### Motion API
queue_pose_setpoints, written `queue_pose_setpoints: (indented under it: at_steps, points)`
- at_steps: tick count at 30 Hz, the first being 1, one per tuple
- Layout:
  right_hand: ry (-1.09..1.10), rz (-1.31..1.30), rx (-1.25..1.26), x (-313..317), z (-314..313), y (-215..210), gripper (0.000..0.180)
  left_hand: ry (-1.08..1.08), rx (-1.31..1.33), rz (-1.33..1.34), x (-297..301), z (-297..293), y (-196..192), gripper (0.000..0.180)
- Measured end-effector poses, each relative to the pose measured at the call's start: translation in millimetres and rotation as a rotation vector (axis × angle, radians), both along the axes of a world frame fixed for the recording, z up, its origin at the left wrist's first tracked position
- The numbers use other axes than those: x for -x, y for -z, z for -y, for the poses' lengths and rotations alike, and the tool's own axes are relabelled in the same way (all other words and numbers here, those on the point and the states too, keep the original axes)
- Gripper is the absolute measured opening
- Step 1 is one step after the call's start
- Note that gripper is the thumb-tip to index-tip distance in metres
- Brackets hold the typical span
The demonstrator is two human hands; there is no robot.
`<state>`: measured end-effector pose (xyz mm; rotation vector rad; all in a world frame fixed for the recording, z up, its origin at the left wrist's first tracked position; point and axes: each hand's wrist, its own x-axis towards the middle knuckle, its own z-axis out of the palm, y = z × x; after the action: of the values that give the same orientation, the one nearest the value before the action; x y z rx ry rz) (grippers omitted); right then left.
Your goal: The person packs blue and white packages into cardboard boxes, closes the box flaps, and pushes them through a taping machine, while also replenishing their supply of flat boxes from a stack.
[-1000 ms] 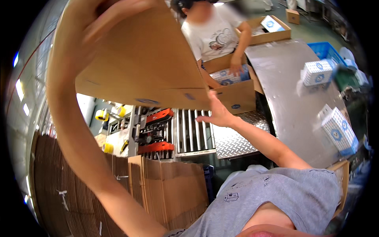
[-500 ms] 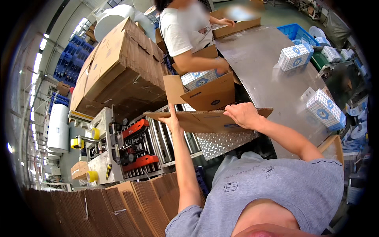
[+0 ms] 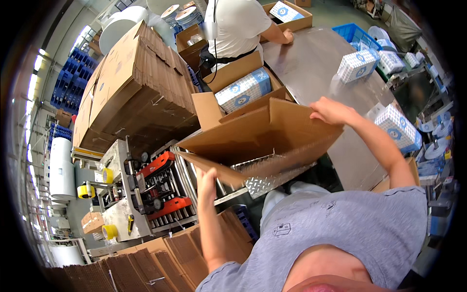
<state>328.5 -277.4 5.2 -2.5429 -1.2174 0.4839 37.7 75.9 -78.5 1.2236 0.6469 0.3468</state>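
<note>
Two-handed grip: left hand [image 3: 206, 180] on one edge, right hand [image 3: 332, 112] on another, open corrugated carton [image 3: 233, 140] between them. Probably light, stiffish but floppy at the creases, so I'd grab edges.

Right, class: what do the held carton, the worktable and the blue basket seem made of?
Carton: matt cardboard, judging by brown creased panels. Worktable: probably smooth metal, given its grey sheen. Blue basket: likely plastic from its even colour, finish unclear.

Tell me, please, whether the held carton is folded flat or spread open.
The carton is spread open: its walls stand apart, the metal plate showing between them.
</note>
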Motion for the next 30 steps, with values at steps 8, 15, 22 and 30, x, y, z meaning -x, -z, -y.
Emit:
queue_pose_setpoints:
  at_steps: [8,15,22,30]
  points:
    - [-0.515,-0.023,0.412,48,-2,135,0.022,0.743,-1.373,-0.125,-58,146,11,0.103]
    - [-0.419,0.715,-0.367,13,-18,73,0.073,1.255,-0.633,-0.308,-79,168,14,0.086]
    - [-0.227,-0.434,-0.537,22,67,151,0.032,0.923,-1.361,-0.174,-49,198,-35,0.088]
    - [0.162,-1.526,-1.042,-69,21,94,0.037,0.541,-1.485,-0.316,-70,62,46,0.089]
